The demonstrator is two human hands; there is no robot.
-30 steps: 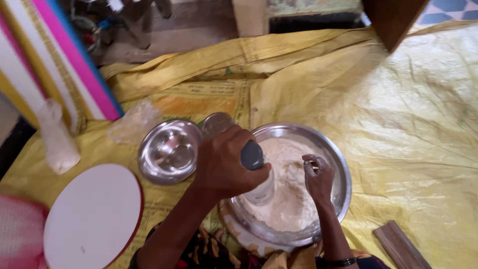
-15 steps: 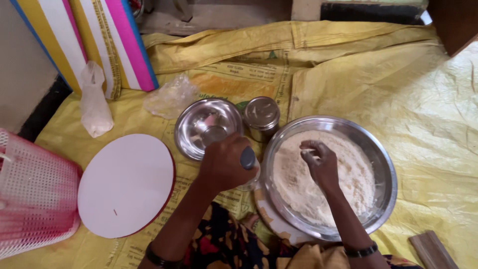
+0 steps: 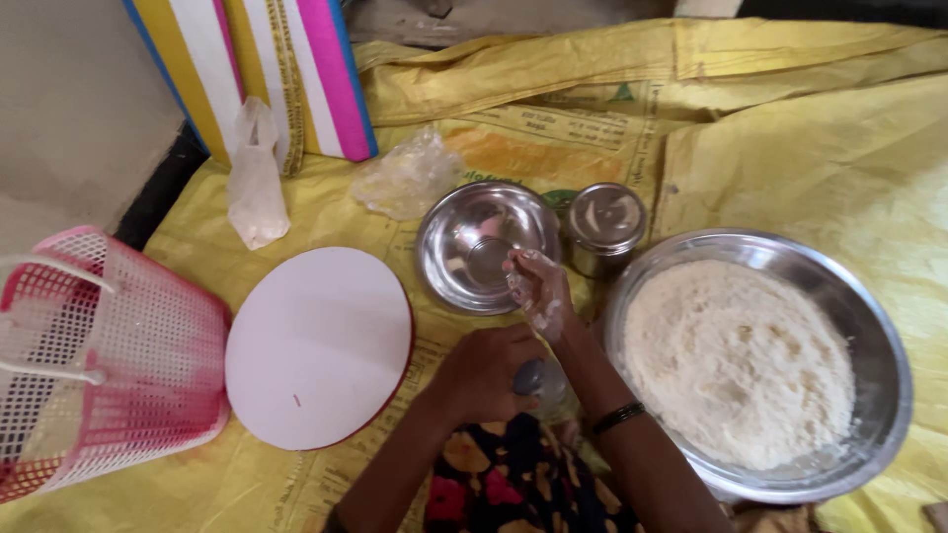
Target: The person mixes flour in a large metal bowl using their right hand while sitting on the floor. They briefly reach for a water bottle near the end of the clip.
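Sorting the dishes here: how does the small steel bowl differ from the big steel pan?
The small round steel bowl looks empty; the large round steel pan is heaped with white flour. The bowl is much narrower than the pan. The flour-dusted right hand hovers at the bowl's rim, away from the pan. Both are shiny, on the yellow sheet.

Glossy metal bowls (image 3: 486, 247) (mirror-bright), matt white round board (image 3: 316, 345), woven plastic sheet (image 3: 770, 148), latticed plastic basket (image 3: 109, 355).
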